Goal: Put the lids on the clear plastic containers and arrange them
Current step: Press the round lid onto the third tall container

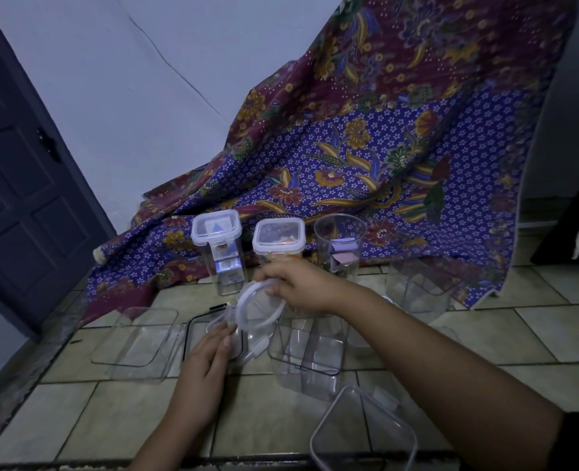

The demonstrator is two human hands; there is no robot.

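Head view: round lid point(259, 309) rim between right hand point(301, 287) fingers point(274, 291).

A single wide-angle camera, worn on the person's head, looks forward and down at the tiled floor point(485, 334) in front of the batik cloth point(366, 158). It sits close. The left hand point(206, 358) and right hand point(301, 287) reach in from the bottom edge with forearms large in frame, and the round lid point(259, 309) pinched by the right hand lies near mid-frame, just short of the cloth's hem. The cloth fills the upper right. Left of it, the wall point(145, 96) and dark door point(16, 198) lean, bent by the lens.
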